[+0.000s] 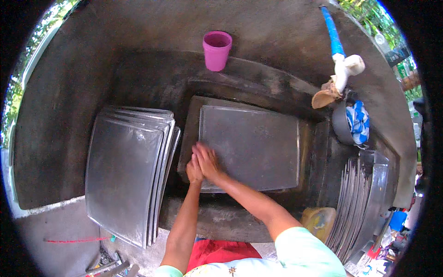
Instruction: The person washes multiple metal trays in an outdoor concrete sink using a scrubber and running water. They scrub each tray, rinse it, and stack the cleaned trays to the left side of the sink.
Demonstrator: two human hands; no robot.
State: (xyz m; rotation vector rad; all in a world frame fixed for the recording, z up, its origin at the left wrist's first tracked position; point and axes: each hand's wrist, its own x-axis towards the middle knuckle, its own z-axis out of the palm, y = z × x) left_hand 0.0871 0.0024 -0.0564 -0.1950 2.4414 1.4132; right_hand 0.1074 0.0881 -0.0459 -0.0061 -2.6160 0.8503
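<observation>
A flat metal baking tray (252, 149) lies in the concrete basin (187, 86) in front of me, on top of another flat sheet (190, 138). My left hand (194, 169) is at the tray's left edge. Against it, my right hand (209, 161) reaches across from the right, its fingers beside those of the left. Both hands are slightly blurred, and whether anything is between or under the fingers is hidden. To the left of my hands leans a stack of several metal trays (124, 166).
A pink plastic cup (217, 52) stands on the back ledge. At right, a white faucet (342, 72) on a blue pipe (332, 31) hangs above a grey pot (341, 123) with a blue-and-white cloth (358, 121). Upright thin sheets (351, 207) and a yellowish container (318, 221) are below.
</observation>
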